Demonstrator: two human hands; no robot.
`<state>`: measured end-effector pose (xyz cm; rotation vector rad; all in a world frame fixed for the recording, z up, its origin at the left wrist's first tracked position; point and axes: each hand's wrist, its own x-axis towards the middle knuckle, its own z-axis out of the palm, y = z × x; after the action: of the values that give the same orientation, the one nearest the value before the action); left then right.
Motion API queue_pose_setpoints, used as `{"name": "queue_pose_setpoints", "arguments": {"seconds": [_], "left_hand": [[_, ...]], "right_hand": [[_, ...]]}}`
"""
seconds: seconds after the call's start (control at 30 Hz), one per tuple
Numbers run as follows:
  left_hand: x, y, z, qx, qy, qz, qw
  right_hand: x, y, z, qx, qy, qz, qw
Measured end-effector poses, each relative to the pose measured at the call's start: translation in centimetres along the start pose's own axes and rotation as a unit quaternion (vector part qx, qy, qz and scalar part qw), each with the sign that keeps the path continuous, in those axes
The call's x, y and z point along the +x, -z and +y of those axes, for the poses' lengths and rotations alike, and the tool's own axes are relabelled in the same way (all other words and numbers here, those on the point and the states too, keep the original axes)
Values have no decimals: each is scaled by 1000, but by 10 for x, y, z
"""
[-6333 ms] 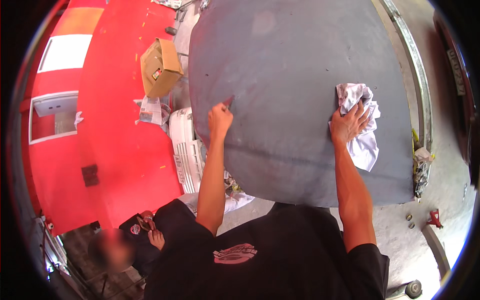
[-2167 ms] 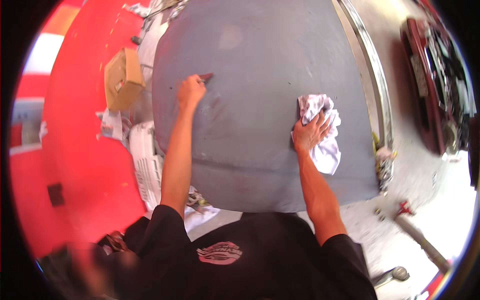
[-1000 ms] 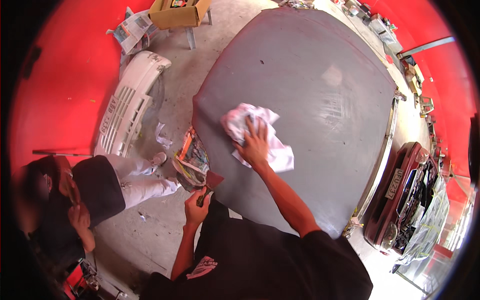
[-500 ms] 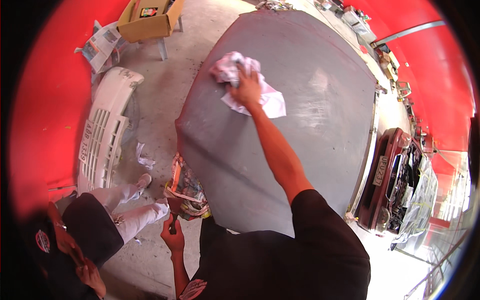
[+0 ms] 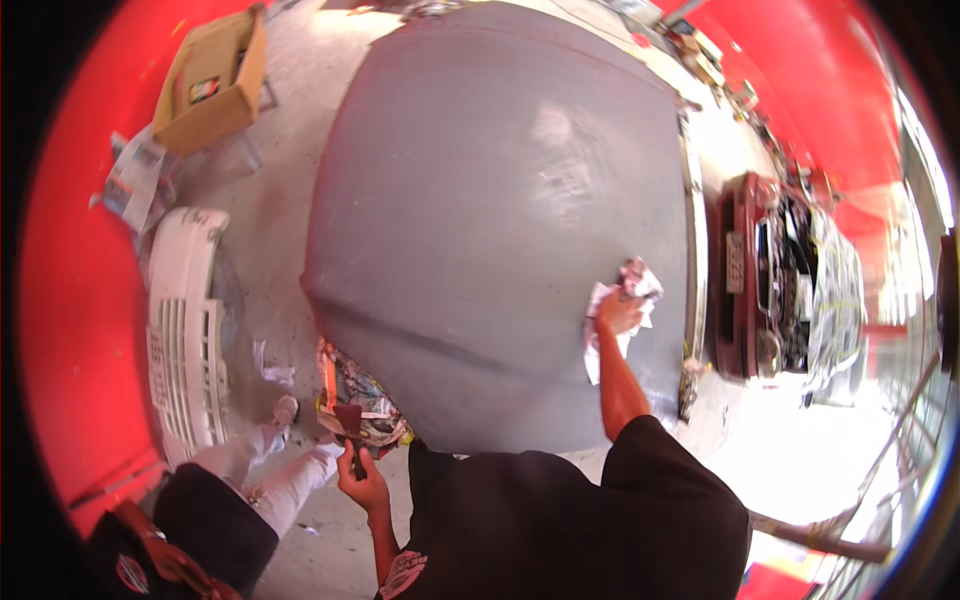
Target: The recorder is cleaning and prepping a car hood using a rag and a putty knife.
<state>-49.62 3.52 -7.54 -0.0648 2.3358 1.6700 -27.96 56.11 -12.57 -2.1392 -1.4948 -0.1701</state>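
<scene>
A large matte grey car hood spreads out in front of me, with a pale scuffed or shiny patch on its upper middle. My right hand presses a crumpled pinkish-white rag on the hood near its right edge, fingers bunched over the cloth. Low on the left, beside the hood's near corner, my left hand grips a putty knife by its handle, wide dark-red blade pointing up. Behind that blade, newspaper and plastic sheeting show under the hood's corner.
Left of me a person sits in light trousers. Beyond lie a white bumper and a cardboard box on a stand. A dark-red car front, partly covered in sheeting, stands at the right. Scrap paper lies on the floor.
My right hand has swept the rag from the hood's upper left to its lower right. The view has shifted too. My left hand still holds the putty knife.
</scene>
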Motion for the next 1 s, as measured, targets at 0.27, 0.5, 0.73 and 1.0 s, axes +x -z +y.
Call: {"name": "queue_pose_setpoints", "arguments": {"seconds": [0.27,0.5,0.73,1.0], "left_hand": [[8,5,15,48,-101,-7,994],[-20,-14,42,116,-154,14,981],[-106,-61,23,80,-146,8,986],[-207,-157,59,96,-221,-143,960]], "right_hand": [[-199,55,-153,200,318,-236,896],[-137,47,-176,267,454,-267,807],[36,28,39,178,283,-161,929],[79,72,263,119,84,-93,985]]}}
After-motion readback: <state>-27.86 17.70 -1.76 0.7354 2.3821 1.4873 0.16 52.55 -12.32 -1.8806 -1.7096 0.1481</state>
